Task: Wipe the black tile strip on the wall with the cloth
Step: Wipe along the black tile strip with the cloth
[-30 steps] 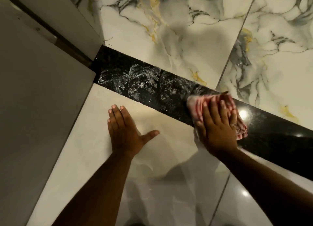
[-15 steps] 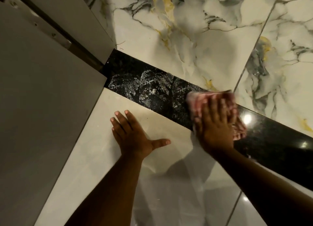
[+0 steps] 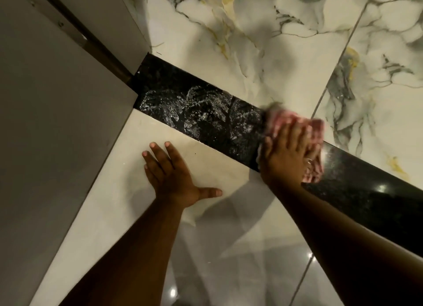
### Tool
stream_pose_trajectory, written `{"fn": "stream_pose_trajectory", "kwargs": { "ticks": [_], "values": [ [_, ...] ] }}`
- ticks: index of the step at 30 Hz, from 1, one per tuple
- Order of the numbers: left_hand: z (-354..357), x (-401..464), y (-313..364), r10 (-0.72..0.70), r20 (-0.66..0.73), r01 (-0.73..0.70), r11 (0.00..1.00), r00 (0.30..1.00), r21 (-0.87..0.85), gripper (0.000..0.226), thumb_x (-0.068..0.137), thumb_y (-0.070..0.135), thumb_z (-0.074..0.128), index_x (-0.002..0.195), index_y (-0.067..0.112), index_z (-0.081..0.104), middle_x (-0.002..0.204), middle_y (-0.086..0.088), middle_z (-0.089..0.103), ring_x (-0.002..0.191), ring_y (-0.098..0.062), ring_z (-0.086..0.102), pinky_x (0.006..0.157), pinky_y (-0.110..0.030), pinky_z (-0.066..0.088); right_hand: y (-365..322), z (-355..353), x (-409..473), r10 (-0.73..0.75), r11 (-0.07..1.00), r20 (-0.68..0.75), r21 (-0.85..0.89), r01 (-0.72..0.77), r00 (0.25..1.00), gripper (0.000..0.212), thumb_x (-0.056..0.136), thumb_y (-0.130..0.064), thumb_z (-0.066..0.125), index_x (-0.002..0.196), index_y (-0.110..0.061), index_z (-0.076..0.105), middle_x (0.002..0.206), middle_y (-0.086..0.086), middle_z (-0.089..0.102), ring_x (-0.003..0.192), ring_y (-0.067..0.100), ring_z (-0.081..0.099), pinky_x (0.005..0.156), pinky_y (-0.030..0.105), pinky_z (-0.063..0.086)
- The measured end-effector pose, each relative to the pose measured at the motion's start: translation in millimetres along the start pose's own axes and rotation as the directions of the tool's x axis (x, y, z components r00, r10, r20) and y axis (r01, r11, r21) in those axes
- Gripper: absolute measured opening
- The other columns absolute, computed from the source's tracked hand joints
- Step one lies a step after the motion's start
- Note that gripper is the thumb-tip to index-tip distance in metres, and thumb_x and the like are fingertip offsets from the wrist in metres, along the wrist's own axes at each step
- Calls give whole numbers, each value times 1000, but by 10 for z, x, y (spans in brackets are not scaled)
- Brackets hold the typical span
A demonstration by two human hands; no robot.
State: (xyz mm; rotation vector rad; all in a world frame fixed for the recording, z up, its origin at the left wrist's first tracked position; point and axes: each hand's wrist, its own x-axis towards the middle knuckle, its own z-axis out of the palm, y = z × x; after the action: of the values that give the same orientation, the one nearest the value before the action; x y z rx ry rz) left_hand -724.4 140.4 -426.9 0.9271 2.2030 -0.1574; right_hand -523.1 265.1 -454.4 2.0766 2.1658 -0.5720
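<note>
Forearms at the bottom of the frame, reaching up and away toward a tiled wall. Left hand [image 3: 176, 175], lower centre, spread flat and open against a pale cream tile [image 3: 109, 191], holding nothing, just below the strip. Right hand [image 3: 289, 153], right of centre and slightly higher, pressed palm-down with fingers extended over a pink cloth [image 3: 297, 127], pinning it flat against the wall rather than clenching it; cloth edges blurred. Black tile strip [image 3: 206, 113] directly beneath the cloth, long axis slanting from upper left, beside a grey door [image 3: 45, 122], down to the right edge. Strip to the left of the cloth flecked with white suds or droplets; strip to the right of the cloth glossy and dark, with small light reflections. Soiled stretch therefore lying up and to the left of the right hand, along the strip's own axis; probably the next direction for the wipe. Right hand on the strip, left hand only near it. Farthest, at the top of the frame, marble-veined tiles [image 3: 286, 53] in white, grey and gold.
</note>
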Motion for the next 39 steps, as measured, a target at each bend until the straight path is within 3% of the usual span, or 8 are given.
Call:
{"fn": "stream_pose_trajectory", "kwargs": {
  "ticks": [5,13,18,22,26,30,35,39],
  "values": [
    [-77,-8,28,-4,51,4,1000,999,-1,178,22,99,59,138,13,-45,148,-22,-47,137,-44,-43,113,-56,-20,732,-152,-207,-565,774,210,-201,601,798,66,101,-58,6,157,-22,5,167,11,7,154,33,-2,122,45,-15],
    [-19,-2,5,9,27,-9,1000,1000,-17,179,22,96,64,139,14,-45,150,-23,-45,137,-44,-42,112,-55,-20,-79,-61,143,285,955,-30,91,-282,958,77,95,-64,2,156,-20,-13,167,14,-13,152,37,-12,117,59,-13],
    [-1,-50,-73,43,-28,-42,999,999,12,174,26,100,54,148,8,-29,157,-25,-32,145,-41,-31,118,-56,-10,-250,107,-125,-591,790,128,-111,604,797,62,101,-56,9,155,-31,-7,165,4,-7,153,34,-4,119,65,-1],
    [-160,-99,-452,27,-105,-16,994,994,104,171,27,105,38,152,3,-18,161,-25,-22,149,-39,-21,121,-53,-7,484,-108,-2,-784,538,239,-200,819,573,62,102,-56,11,155,-26,18,163,8,19,151,38,15,119,63,8],
    [-275,-50,-712,68,-122,-42,978,990,205,171,27,109,30,153,1,-11,163,-25,-12,151,-39,-12,122,-53,0,338,-160,167,-294,942,58,-151,299,954,70,99,-55,20,159,-22,4,168,11,-1,154,35,-5,119,59,-10],
    [-222,-34,-645,87,-131,-61,980,988,190,174,23,110,26,154,-1,-8,163,-27,-9,151,-42,-10,121,-53,1,-525,-7,231,170,983,-77,79,-163,982,70,99,-54,14,159,-19,2,168,15,-2,153,38,-5,116,65,-10],
    [-233,-44,-740,117,-145,-89,979,983,182,172,27,109,25,154,-3,-3,163,-29,-6,151,-44,-7,122,-55,3,-698,227,-171,-651,738,121,-131,662,750,64,101,-50,19,158,-22,11,164,7,-1,153,36,3,119,66,-1],
    [-270,-8,-801,146,-111,-125,977,983,174,170,26,109,25,153,3,-16,162,-25,-19,149,-41,-19,121,-54,-3,-33,47,84,-833,480,169,-249,841,526,62,101,-53,18,155,-22,21,162,9,24,150,31,17,121,52,-2]
  ]
}}
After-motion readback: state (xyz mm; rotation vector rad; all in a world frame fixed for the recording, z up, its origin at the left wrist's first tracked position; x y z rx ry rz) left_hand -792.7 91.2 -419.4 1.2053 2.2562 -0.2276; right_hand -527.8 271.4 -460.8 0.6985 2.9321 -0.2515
